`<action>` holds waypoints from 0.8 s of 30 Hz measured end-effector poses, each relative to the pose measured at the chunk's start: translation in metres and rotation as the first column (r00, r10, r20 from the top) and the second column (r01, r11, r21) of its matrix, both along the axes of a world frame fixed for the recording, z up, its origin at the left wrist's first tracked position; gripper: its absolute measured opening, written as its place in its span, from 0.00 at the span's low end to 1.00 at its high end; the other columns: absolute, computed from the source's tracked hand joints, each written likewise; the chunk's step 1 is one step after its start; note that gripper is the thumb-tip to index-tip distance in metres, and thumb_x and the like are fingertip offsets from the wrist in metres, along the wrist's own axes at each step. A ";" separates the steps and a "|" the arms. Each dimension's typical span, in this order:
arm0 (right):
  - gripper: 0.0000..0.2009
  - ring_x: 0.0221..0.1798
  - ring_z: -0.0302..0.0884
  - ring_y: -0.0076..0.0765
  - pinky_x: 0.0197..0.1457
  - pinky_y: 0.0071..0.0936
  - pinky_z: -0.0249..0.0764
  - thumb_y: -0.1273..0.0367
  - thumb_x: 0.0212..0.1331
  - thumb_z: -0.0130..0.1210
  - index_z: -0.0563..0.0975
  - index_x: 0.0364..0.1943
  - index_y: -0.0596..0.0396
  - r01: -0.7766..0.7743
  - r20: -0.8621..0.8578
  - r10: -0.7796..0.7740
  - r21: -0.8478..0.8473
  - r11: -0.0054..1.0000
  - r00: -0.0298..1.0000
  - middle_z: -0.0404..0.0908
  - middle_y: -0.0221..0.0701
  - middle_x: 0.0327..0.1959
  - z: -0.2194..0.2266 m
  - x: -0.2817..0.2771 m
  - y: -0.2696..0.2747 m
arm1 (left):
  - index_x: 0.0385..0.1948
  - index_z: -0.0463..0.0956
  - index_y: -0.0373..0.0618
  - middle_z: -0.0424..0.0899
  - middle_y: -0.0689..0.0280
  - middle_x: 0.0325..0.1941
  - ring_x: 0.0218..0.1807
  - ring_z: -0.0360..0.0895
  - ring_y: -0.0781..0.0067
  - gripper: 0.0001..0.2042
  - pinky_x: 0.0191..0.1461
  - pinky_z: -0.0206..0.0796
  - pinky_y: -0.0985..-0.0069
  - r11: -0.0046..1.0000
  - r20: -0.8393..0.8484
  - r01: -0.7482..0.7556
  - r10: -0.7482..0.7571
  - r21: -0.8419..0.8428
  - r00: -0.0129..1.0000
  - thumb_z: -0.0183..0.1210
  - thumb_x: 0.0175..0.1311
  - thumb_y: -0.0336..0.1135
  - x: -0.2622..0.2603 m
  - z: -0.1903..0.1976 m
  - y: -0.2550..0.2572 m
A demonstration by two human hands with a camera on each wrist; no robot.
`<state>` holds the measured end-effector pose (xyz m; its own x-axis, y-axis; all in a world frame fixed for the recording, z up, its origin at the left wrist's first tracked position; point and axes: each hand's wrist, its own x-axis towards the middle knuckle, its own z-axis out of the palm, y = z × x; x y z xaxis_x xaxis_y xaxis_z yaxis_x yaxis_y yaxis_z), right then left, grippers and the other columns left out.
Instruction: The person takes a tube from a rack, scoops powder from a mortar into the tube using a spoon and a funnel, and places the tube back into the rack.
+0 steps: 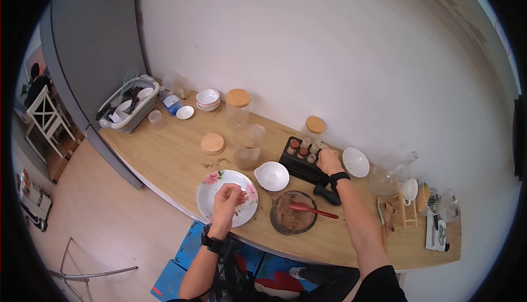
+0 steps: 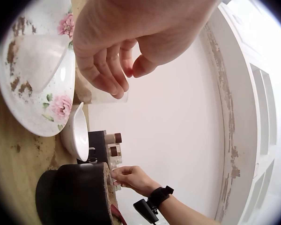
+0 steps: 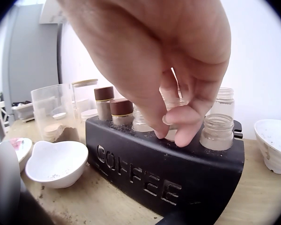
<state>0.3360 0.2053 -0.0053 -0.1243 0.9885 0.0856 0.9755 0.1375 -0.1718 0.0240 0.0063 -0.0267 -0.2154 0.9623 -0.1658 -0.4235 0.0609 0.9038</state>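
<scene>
Your right hand point(image 3: 178, 93) pinches a small glass jar point(image 3: 171, 119) sitting in the black rack point(image 3: 168, 173); it's light, slick, breakable, so grip its neck; your left hand point(image 1: 228, 200) hangs loosely curled over the flowered plate point(image 1: 211, 192), holding nothing.

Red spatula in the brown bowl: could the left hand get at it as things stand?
Probably yes. The left hand hovers over the floral plate, holding nothing visible, and the red spatula lies in the brown bowl right beside it, with nothing between.
</scene>
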 end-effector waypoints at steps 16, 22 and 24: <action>0.19 0.36 0.80 0.36 0.39 0.28 0.76 0.70 0.53 0.60 0.74 0.50 0.58 -0.018 -0.563 0.114 0.174 0.985 0.818 0.81 0.40 0.40 0.073 0.062 -0.123 | 0.37 0.71 0.42 0.79 0.62 0.34 0.35 0.78 0.73 0.08 0.41 0.72 0.78 1.000 0.048 -0.013 0.014 -0.019 0.999 0.52 0.67 0.36 0.004 -0.008 -0.011; 0.05 0.27 0.72 0.18 0.32 0.18 0.71 0.75 0.57 0.55 0.75 0.37 0.57 0.324 -0.693 -0.388 -0.229 0.918 0.608 0.75 0.24 0.24 0.004 0.185 -0.365 | 0.38 0.62 0.48 0.78 0.62 0.34 0.33 0.78 0.72 0.11 0.38 0.72 0.77 0.984 0.053 -0.167 0.170 -0.061 0.984 0.57 0.60 0.25 0.001 -0.019 -0.007; 0.03 0.22 0.76 0.24 0.23 0.20 0.71 0.73 0.59 0.53 0.77 0.33 0.56 0.208 -0.648 -0.515 -0.492 0.846 0.561 0.78 0.29 0.20 -0.037 0.198 -0.470 | 0.38 0.63 0.47 0.78 0.63 0.34 0.34 0.78 0.72 0.11 0.38 0.71 0.77 0.984 0.045 -0.159 0.163 -0.084 0.986 0.56 0.60 0.25 0.003 -0.015 -0.008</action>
